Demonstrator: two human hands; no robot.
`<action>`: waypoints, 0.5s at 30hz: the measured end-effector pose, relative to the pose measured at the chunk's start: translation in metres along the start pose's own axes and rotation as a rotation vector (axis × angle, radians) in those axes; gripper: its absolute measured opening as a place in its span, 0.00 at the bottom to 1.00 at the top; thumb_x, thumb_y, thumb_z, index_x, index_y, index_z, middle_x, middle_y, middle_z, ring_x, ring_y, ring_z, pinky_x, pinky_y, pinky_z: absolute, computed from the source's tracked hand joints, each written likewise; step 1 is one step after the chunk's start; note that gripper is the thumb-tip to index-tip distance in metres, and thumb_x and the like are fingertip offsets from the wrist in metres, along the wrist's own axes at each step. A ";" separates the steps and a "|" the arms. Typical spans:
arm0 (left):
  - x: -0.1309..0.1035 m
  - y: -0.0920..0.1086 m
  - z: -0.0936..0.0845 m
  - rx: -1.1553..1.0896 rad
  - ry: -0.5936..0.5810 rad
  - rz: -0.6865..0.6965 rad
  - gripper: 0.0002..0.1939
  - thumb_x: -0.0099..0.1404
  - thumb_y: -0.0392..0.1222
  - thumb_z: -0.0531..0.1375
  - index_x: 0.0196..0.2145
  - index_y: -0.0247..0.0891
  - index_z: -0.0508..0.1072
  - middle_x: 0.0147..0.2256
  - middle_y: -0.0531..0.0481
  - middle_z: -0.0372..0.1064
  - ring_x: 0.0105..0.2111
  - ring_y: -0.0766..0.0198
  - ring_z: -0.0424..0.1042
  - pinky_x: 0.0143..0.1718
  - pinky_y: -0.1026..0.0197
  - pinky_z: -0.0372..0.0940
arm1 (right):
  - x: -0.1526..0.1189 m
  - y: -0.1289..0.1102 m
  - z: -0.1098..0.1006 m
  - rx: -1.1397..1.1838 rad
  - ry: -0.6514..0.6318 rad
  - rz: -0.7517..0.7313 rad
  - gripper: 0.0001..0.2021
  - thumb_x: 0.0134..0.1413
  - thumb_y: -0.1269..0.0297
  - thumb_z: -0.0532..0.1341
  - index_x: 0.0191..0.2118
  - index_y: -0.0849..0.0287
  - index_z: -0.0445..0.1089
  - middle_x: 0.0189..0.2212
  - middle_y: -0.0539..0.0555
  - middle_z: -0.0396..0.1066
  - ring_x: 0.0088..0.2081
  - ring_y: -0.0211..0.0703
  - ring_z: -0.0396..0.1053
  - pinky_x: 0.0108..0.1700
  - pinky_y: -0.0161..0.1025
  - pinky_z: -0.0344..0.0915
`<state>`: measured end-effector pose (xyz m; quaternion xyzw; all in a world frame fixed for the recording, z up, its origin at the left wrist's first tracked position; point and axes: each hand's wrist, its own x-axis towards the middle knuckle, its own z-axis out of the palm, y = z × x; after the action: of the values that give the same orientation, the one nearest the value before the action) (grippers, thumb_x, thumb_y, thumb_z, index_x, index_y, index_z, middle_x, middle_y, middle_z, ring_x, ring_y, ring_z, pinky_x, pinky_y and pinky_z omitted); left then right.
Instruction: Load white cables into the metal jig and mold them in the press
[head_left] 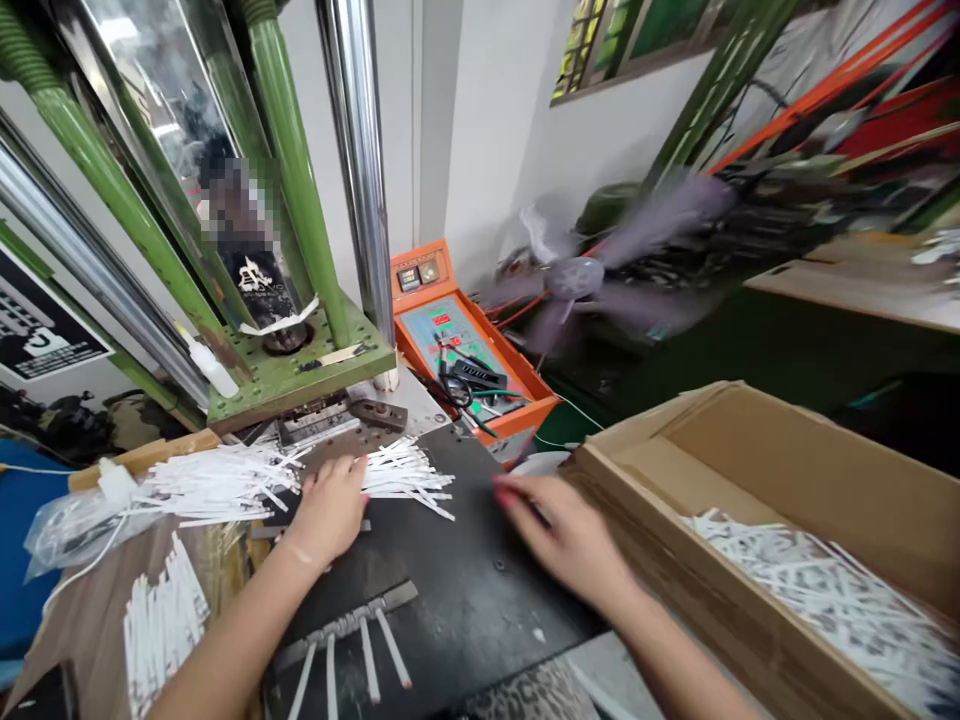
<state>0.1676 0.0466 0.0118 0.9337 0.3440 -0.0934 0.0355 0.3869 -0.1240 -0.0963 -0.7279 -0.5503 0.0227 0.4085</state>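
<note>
My left hand lies over a bundle of thin white strips on the dark metal table, its fingers curled round them and partly hidden. To the right, my right hand hovers over the table's edge near the cardboard box. Its fingers are bent with the tips together, and nothing shows in them. Closer to me, a notched metal bar lies on the table, with several white strips sticking out of it toward me. Another heap of white strips lies left of my left hand.
A green press frame with shiny columns rises at the back left. Behind the table is an orange control box, beside a spinning fan. A cardboard box of loose strips stands right. More strips lie on the wooden surface left.
</note>
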 end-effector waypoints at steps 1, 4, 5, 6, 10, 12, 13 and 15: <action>-0.022 -0.010 0.000 -0.018 -0.032 -0.021 0.21 0.67 0.30 0.47 0.54 0.36 0.68 0.51 0.40 0.67 0.52 0.54 0.67 0.54 0.51 0.63 | 0.006 -0.028 0.004 0.072 -0.197 -0.174 0.14 0.64 0.61 0.51 0.48 0.55 0.70 0.42 0.58 0.74 0.44 0.46 0.71 0.48 0.42 0.69; -0.101 -0.037 0.020 -0.121 -0.176 -0.082 0.20 0.61 0.26 0.49 0.44 0.39 0.75 0.43 0.44 0.72 0.43 0.57 0.73 0.48 0.56 0.68 | 0.008 -0.087 0.025 0.075 -0.615 -0.490 0.13 0.59 0.67 0.58 0.49 0.56 0.70 0.44 0.56 0.72 0.43 0.48 0.69 0.46 0.42 0.70; -0.126 -0.043 0.034 -0.152 -0.180 -0.088 0.21 0.58 0.27 0.53 0.46 0.40 0.74 0.44 0.44 0.72 0.44 0.56 0.73 0.48 0.56 0.69 | 0.004 -0.096 0.032 0.036 -0.663 -0.525 0.12 0.57 0.69 0.59 0.48 0.57 0.71 0.43 0.57 0.72 0.42 0.49 0.69 0.44 0.43 0.70; -0.148 -0.048 0.050 -0.168 -0.106 -0.084 0.23 0.56 0.27 0.55 0.48 0.41 0.74 0.47 0.44 0.71 0.47 0.55 0.72 0.49 0.56 0.69 | -0.002 -0.099 0.039 0.004 -0.672 -0.539 0.12 0.56 0.72 0.58 0.46 0.59 0.71 0.43 0.58 0.72 0.41 0.49 0.69 0.43 0.44 0.71; -0.176 -0.058 0.101 -0.166 0.341 -0.035 0.18 0.61 0.31 0.52 0.45 0.40 0.76 0.42 0.44 0.75 0.45 0.53 0.73 0.44 0.54 0.71 | -0.002 -0.085 0.052 0.071 -0.564 -0.554 0.17 0.58 0.78 0.51 0.49 0.64 0.70 0.44 0.62 0.71 0.44 0.48 0.69 0.46 0.43 0.70; -0.150 -0.066 0.100 -0.258 0.474 -0.059 0.17 0.64 0.34 0.51 0.46 0.40 0.75 0.43 0.44 0.75 0.46 0.52 0.72 0.47 0.51 0.70 | 0.028 -0.074 0.056 0.130 -0.506 -0.561 0.19 0.59 0.78 0.49 0.52 0.63 0.68 0.45 0.62 0.71 0.46 0.47 0.69 0.48 0.42 0.70; -0.128 -0.071 0.091 -0.345 0.501 -0.103 0.17 0.65 0.36 0.50 0.46 0.39 0.75 0.44 0.44 0.75 0.47 0.53 0.72 0.49 0.51 0.69 | 0.051 -0.070 0.059 0.144 -0.488 -0.564 0.20 0.59 0.78 0.48 0.54 0.63 0.67 0.46 0.62 0.72 0.47 0.46 0.69 0.49 0.42 0.69; -0.073 -0.086 0.066 -0.559 0.462 -0.282 0.15 0.68 0.39 0.50 0.46 0.38 0.75 0.46 0.44 0.74 0.47 0.57 0.72 0.52 0.53 0.67 | 0.107 -0.063 0.072 0.136 -0.470 -0.554 0.22 0.57 0.78 0.48 0.54 0.63 0.68 0.48 0.62 0.72 0.50 0.47 0.69 0.52 0.44 0.68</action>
<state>0.0470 0.0571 -0.0386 0.8279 0.4802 0.2125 0.1968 0.3453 0.0082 -0.0608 -0.4974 -0.8025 0.1142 0.3090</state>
